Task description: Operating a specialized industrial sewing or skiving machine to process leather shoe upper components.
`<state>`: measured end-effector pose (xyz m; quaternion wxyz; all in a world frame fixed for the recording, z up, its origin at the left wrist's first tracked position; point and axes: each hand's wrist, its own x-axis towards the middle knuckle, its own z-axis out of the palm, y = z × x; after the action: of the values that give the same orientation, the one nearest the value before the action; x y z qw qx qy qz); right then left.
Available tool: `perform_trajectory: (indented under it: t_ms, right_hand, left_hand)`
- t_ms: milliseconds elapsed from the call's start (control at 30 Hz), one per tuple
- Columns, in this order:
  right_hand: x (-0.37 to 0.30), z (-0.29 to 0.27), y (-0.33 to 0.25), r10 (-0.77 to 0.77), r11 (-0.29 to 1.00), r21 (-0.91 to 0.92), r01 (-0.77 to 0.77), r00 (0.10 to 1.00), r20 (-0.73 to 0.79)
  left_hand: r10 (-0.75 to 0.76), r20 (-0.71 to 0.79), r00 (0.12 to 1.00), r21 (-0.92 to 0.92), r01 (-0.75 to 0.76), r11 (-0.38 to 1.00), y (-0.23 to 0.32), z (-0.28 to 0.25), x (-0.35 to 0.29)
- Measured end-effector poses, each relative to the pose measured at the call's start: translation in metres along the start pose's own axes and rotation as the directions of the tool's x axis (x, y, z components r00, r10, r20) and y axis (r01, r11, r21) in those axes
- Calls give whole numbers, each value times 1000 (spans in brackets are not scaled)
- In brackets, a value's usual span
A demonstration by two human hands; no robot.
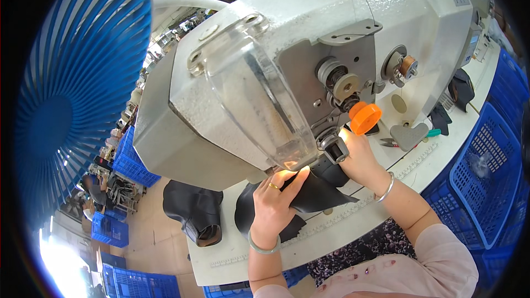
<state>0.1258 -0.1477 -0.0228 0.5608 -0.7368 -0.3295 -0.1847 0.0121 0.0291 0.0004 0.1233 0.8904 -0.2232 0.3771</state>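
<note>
A large white sewing machine [221,121] fills the middle of the view, with a clear plastic guard and an orange knob [364,118] on its head. Beneath the head lies a black leather-like piece [323,194], curved and folded, on the white table. My left hand [273,204], wearing a ring and a bangle, is closed on this piece near its upper left edge. On the other side of the head is my right hand [361,160], next to the same black material. Its fingertips are hidden behind the machine parts, as is the needle.
Another black leather-like piece [193,209] hangs over the table's left end. A ruler strip [331,222] runs along the front edge. Right of the machine lie a grey heart-shaped piece [408,135] and red-handled snips [390,143]. Blue crates [469,187] stand right; a blue fan [83,94] looms left.
</note>
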Motion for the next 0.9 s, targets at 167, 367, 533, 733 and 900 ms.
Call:
perform_trajectory:
  t_ms: [167,367,533,733,900]
  right_hand:
    - [-3,2,-9,23,1000,1,-23,999,-40]
    - [-3,-1,-13,39,999,10,-38,999,-39]
    - [-2,1,-15,74,997,12,-74,997,-8]
    - [-4,2,-10,42,998,-40,-43,999,-19]
    - [1,-1,-8,-49,992,-116,46,998,-32]
  left_hand:
    - [-4,-4,1000,-18,4,1000,2,-1,2]
    - [-37,-7,999,-47,37,998,2,2,-1]
    - [-35,-15,999,-81,33,996,-4,1,-2]
    - [-86,78,993,15,85,996,14,-10,5]
    - [-75,33,997,7,75,997,21,-3,3]
